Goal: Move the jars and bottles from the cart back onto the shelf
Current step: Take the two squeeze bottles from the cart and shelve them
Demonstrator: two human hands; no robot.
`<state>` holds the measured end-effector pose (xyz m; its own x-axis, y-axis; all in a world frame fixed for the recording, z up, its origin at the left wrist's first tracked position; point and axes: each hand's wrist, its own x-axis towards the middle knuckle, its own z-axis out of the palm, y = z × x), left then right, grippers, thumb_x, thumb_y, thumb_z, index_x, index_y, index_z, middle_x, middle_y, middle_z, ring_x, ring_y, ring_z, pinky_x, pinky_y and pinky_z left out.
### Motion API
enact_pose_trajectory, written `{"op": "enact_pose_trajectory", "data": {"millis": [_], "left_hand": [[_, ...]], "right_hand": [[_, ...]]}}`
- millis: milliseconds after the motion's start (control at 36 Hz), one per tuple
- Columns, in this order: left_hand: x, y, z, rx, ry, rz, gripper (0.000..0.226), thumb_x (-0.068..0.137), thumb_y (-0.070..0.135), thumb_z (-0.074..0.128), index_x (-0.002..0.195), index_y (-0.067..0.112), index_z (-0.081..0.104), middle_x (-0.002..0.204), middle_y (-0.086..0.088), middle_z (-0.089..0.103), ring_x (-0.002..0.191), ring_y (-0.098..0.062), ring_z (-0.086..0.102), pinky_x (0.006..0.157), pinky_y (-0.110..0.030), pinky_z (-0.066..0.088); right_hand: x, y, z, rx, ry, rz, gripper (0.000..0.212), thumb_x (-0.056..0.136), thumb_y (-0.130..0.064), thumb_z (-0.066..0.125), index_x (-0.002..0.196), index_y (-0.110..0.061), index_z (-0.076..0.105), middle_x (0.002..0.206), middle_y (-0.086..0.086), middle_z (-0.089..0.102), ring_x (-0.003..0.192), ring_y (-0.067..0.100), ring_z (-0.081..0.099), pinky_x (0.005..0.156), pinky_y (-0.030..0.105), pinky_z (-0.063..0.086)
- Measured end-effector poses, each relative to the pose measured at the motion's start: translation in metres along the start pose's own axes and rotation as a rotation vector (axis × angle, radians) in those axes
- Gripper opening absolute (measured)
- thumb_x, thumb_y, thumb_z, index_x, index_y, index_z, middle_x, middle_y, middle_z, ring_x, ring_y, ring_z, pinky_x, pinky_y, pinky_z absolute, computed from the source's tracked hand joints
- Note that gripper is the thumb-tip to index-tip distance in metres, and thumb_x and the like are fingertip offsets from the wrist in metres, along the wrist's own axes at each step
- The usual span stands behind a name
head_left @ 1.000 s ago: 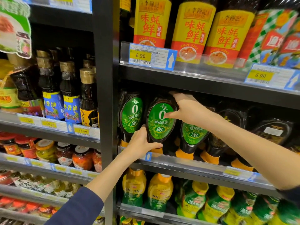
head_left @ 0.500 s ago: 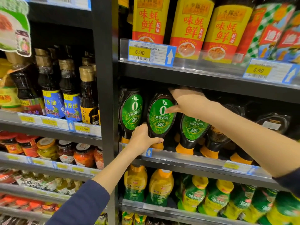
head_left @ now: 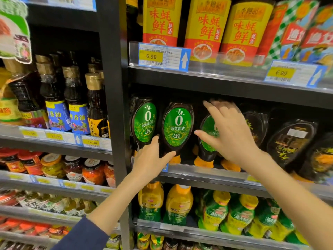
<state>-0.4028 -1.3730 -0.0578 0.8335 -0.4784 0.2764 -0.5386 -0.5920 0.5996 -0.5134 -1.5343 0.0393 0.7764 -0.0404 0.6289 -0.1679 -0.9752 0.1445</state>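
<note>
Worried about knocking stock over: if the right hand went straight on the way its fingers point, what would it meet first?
Probably the third green-labelled oyster sauce bottle, just behind the open right hand; whether hand and bottle touch is unclear.

Shop: sauce shelves [head_left: 207, 82], price tags [head_left: 163, 56]
</note>
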Motion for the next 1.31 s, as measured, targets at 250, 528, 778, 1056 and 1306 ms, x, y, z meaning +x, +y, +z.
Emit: {"op": "enact_pose_trajectory", "data": {"millis": [250, 528, 778, 1056, 1306], "left_hand": [[-0.037, -0.006, 0.021, 0.418, 0.096, 0.259, 0.062, 0.093, 0.058, 0.018, 0.147, 0.035, 0.003, 0.137, -0.021, 0.05, 0.123, -0.031, 0.053, 0.102, -0.039, 0.041], [-0.023, 0.003, 0.033, 0.595, 0.017, 0.233, 0.059, 0.092, 0.061, 0.012, 0.142, 0.039, 0.034, 0.121, -0.028, 0.06, 0.107, -0.036, 0.063, 0.088, -0.043, 0.051], [-0.017, 0.004, 0.034, 0.651, -0.051, 0.233, 0.064, 0.09, 0.063, 0.012, 0.133, 0.034, 0.05, 0.109, -0.025, 0.067, 0.096, -0.032, 0.068, 0.079, -0.04, 0.054], [-0.019, 0.008, 0.034, 0.594, -0.044, 0.287, 0.077, 0.077, 0.067, -0.01, 0.146, 0.042, 0.011, 0.145, -0.026, 0.037, 0.13, -0.033, 0.043, 0.101, -0.038, 0.037], [-0.015, 0.007, 0.031, 0.605, -0.056, 0.297, 0.074, 0.077, 0.068, -0.008, 0.146, 0.044, 0.004, 0.148, -0.025, 0.031, 0.125, -0.03, 0.047, 0.102, -0.036, 0.035]], "right_hand": [[-0.105, -0.021, 0.065, 0.463, 0.102, 0.397, 0.07, 0.086, -0.046, 0.054, 0.146, -0.037, 0.018, 0.155, 0.005, 0.015, 0.14, 0.024, 0.027, 0.097, 0.04, 0.043], [-0.065, -0.016, 0.076, 0.421, 0.091, 0.637, 0.103, 0.077, -0.04, 0.071, 0.149, -0.021, 0.0, 0.145, 0.014, 0.029, 0.106, 0.032, 0.057, 0.072, 0.032, 0.048], [-0.059, -0.017, 0.09, 0.428, 0.143, 0.653, 0.108, 0.075, -0.023, 0.076, 0.149, -0.021, -0.003, 0.136, 0.014, 0.037, 0.104, 0.03, 0.059, 0.077, 0.036, 0.051], [-0.06, -0.012, 0.093, 0.509, 0.156, 0.623, 0.106, 0.075, -0.019, 0.076, 0.15, -0.019, 0.001, 0.135, 0.014, 0.038, 0.107, 0.029, 0.057, 0.08, 0.038, 0.052], [-0.06, -0.014, 0.093, 0.488, 0.154, 0.64, 0.104, 0.076, -0.02, 0.076, 0.149, -0.018, 0.003, 0.136, 0.013, 0.038, 0.107, 0.03, 0.057, 0.082, 0.04, 0.052]]}}
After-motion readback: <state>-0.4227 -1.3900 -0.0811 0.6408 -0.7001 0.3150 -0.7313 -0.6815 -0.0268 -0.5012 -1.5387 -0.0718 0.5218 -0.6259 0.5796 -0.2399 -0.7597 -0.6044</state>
